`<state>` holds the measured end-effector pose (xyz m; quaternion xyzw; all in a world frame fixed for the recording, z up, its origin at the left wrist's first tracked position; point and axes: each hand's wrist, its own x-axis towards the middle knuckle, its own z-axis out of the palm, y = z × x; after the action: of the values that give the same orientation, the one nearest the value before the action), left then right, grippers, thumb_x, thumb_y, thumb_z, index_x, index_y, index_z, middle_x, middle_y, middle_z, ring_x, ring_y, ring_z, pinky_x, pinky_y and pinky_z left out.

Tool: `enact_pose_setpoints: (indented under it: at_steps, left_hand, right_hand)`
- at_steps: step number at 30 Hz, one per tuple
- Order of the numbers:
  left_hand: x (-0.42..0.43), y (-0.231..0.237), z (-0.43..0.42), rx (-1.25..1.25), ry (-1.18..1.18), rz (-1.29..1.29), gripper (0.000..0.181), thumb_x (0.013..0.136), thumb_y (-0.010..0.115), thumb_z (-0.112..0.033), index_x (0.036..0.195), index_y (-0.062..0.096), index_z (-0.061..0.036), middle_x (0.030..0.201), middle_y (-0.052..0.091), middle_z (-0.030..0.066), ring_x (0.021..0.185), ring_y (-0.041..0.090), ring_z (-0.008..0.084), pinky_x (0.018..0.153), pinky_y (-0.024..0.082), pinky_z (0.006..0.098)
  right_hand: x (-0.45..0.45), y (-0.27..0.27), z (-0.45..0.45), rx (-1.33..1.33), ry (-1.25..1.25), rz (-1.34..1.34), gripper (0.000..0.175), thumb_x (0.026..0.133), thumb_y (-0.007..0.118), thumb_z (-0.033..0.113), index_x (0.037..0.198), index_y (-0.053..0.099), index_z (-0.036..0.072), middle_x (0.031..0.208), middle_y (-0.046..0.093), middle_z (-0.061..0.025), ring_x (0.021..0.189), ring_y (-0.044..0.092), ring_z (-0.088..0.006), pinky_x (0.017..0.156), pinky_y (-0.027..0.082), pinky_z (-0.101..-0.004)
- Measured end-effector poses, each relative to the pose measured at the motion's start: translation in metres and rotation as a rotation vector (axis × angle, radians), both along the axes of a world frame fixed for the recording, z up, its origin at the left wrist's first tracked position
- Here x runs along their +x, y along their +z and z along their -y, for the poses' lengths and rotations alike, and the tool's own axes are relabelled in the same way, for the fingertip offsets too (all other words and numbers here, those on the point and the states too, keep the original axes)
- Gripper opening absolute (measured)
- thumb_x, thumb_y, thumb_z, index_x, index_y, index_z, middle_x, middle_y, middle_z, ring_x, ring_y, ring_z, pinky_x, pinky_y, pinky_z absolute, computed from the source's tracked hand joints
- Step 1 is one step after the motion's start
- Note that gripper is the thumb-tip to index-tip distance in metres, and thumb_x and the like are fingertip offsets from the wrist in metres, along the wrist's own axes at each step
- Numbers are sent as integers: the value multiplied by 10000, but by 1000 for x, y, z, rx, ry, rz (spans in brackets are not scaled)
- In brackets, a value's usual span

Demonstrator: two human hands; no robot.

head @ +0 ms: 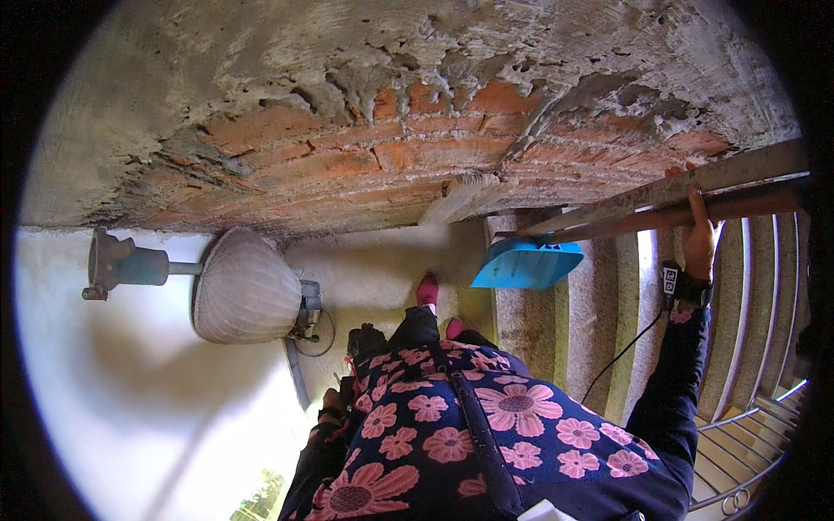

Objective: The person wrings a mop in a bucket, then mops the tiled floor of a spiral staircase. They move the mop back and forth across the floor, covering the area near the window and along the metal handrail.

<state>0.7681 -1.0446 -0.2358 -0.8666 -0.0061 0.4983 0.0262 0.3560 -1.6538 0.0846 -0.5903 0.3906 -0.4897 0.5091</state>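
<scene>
On the right, my right hand (700,244) is closed around long handles or boards; the reddish-brown handle (651,218) runs alongside a grey-brown wooden board (717,176). At their lower end is a blue plastic dustpan (531,266), hanging over the top of the stairs. A strapped device and a black cable sit at my right wrist. My left hand (331,398) hangs low beside my body, mostly dark and partly hidden by the clothing; what it touches cannot be made out.
Stone steps (589,325) descend on the right beside a metal railing (749,449). A wall of exposed brick (391,153) and broken plaster spans the front. A pedestal fan (247,286) stands at the left by a white wall. A wood piece (466,195) juts from the brick.
</scene>
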Motion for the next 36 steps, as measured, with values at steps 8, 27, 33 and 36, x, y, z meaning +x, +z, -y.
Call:
enact_pose_setpoints:
  at_steps: [8,27,33,36]
  left_hand:
    - [-34,8,11,-10,91,45,443,696,745,-323,856,670,83,834,691,232,795,690,331,663,541,406]
    - [-145,60,-55,95,274,108,510,747,708,-368,971,659,87,940,690,242,897,689,333,711,538,407]
    - [-184,40,-124,102,351,81,431,760,666,-303,941,662,89,955,684,257,945,675,358,743,532,422]
    - [-202,33,-150,48,337,118,408,759,668,-299,911,666,79,971,663,297,960,659,395,756,537,446]
  right_hand:
    - [-47,-50,67,-447,-49,-679,393,917,577,99,1306,557,52,1315,558,-78,1197,516,-201,1038,378,-352]
    - [-16,-75,10,-174,-98,-50,515,915,651,252,1349,474,40,1300,534,-111,1151,508,-201,971,395,-368]
    - [-50,-140,-35,-29,-234,-125,437,907,652,300,1238,574,26,1174,622,-113,1068,578,-195,873,455,-325]
    - [-68,-211,-69,160,-162,-6,251,922,631,278,1013,663,46,795,592,6,691,488,-89,626,392,-253]
